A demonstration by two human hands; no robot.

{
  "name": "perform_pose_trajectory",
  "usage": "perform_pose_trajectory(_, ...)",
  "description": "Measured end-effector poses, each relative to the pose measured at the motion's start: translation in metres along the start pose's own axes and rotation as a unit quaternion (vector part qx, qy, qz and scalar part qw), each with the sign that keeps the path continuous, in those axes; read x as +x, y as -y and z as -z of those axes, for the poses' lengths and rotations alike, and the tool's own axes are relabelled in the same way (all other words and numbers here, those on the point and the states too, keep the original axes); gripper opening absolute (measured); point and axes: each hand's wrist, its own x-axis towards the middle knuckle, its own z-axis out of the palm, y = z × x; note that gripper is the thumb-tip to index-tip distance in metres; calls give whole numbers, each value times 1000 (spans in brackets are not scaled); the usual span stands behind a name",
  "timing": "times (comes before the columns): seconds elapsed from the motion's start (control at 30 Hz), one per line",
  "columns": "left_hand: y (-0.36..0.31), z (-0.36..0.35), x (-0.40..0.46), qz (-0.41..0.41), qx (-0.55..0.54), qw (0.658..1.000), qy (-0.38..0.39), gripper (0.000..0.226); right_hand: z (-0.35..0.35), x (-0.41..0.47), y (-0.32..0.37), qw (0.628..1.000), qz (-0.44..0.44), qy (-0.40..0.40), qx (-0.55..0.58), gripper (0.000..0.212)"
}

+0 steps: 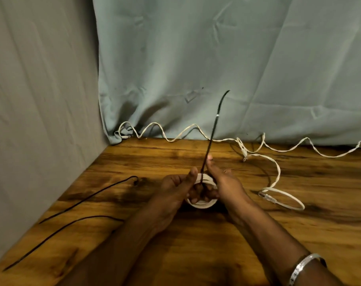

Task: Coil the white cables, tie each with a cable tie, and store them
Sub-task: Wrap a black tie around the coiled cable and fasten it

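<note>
A small coil of white cable (202,204) is held between both hands at the middle of the wooden table (196,254). My left hand (176,188) grips the coil's left side. My right hand (222,180) holds the coil's right side and pinches a long black cable tie (213,129) that runs through the coil and sticks up and away from me. A second white cable (276,174) lies uncoiled along the table's far edge and loops down on the right, its plug (268,198) near my right hand.
Two more black cable ties (88,198) (58,234) lie on the table's left side. Pale green cloth (216,58) hangs behind the table and grey cloth (31,100) on the left. A silver bangle (303,267) sits on my right wrist.
</note>
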Motion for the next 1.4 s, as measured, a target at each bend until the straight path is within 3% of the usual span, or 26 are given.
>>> perform_pose_trajectory(0.13, -4, -9, 4, 34, -1, 998, 44, 60, 2, 5, -3, 993, 19, -105, 42, 66)
perform_pose_trajectory(0.33, -2, -10, 4, 68, -29, 996, 59, 46, 4, 6, -4, 993, 22, -106, 38, 59)
perform_pose_trajectory(0.5, 5, -8, 1, 34, -83, 994, 55, 36, 5, 4, -6, 996, 65, -28, 57, 64)
perform_pose_trajectory(0.6, 10, -9, 4, 11, -92, 996, 14, 41, 7, 0, -2, 991, 128, 32, 33, 40)
perform_pose_trajectory(0.67, 13, -10, 5, -11, -74, 997, 0, 38, 12, 1, 3, 976, 210, 1, -58, 26)
perform_pose_trajectory(0.73, 15, -11, 4, -20, -40, 999, -2, 31, 15, 1, 8, 945, 276, -46, -172, 25)
perform_pose_trajectory(0.93, 15, -11, 4, -24, 16, 1000, 9, 31, 11, -9, 10, 821, 474, -160, -275, 11)
perform_pose_trajectory(1.1, 12, -10, 5, -65, 31, 997, 17, 28, 5, -16, 10, 813, 489, -198, -247, 15)
perform_pose_trajectory(1.27, 15, -5, 10, -103, 76, 992, -8, 27, 1, -19, 9, 810, 497, -173, -259, 13)
perform_pose_trajectory(1.4, 12, 0, 14, -105, 29, 993, -52, 13, -5, -23, 8, 821, 484, -152, -263, 11)
